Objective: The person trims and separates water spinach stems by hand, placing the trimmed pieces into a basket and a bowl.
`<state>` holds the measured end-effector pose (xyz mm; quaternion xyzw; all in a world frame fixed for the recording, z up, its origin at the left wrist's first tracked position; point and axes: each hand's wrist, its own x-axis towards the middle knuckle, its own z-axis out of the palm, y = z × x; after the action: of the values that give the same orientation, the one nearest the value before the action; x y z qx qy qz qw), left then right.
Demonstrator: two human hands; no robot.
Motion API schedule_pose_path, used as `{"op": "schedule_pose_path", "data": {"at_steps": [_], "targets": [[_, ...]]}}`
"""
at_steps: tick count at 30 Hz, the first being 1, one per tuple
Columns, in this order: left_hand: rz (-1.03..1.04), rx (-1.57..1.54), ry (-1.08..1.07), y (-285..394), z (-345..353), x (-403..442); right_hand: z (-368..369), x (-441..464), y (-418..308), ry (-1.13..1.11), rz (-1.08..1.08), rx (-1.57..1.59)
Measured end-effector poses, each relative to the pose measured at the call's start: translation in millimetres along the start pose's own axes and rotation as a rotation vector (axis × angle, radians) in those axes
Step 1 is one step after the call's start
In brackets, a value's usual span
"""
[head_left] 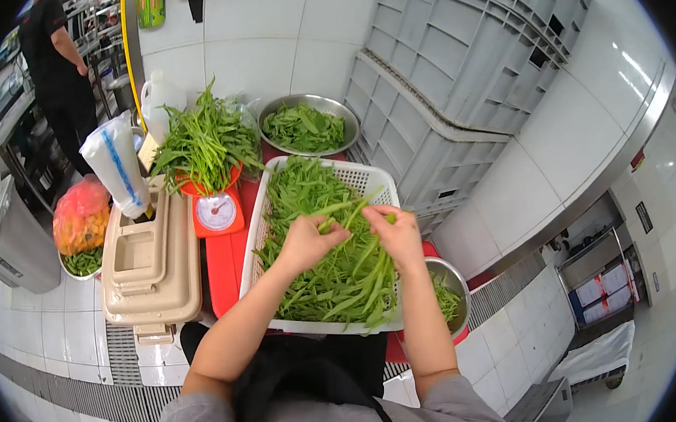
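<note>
Both hands work above a white plastic basket (251, 253) filled with leafy green water spinach (305, 194). My left hand (312, 241) is closed in a pinch on a green stem. Close by on the right, my right hand (397, 234) is closed around several water spinach stems (367, 276); their leaves hang down over the basket's front right. Stem tips stick up between the two hands. Fingers partly hide the exact grip points.
Beyond the basket sits a steel bowl (352, 133) of leaves. A second bowl (456, 281) is at the right. Greens pile on a red scale (219, 212), beside a beige lidded box (153, 285). Grey crates (454, 67) stack behind. Another person (57, 74) stands far left.
</note>
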<state>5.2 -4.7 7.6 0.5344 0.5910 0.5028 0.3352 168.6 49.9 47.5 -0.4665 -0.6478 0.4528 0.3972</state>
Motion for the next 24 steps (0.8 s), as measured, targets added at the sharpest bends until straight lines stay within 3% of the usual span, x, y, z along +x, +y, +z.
{"op": "schedule_pose_path", "data": {"at_steps": [3,4,7,10,13,14,16,19,22,24], "targets": [[0.021,0.077,-0.074,27,-9,-19,10,6,-5,-0.106,0.025,0.111],[0.024,0.282,-0.202,37,-23,-24,12,6,-7,-0.142,0.022,0.141],[0.205,0.501,-0.122,67,-57,-40,15,0,-10,-0.16,-0.125,-0.076],[0.404,0.398,0.227,88,-61,-25,24,-3,-8,-0.276,-0.245,-0.379],[0.223,0.149,-0.019,54,-47,1,34,-21,-29,-0.319,-0.339,-0.429],[0.174,-0.067,0.034,49,-44,2,37,-14,-6,-0.265,-0.519,-0.24],[0.06,-0.499,0.127,42,-36,-1,33,-16,-3,-0.183,-0.502,-0.051],[-0.141,-0.813,0.255,4,-55,13,9,-25,1,-0.053,-0.335,0.03],[-0.174,-0.725,0.154,-36,-64,24,-31,-12,22,0.12,-0.239,0.139],[-0.126,-0.143,0.037,-56,-49,25,-49,-8,28,0.209,-0.24,0.277]]}}
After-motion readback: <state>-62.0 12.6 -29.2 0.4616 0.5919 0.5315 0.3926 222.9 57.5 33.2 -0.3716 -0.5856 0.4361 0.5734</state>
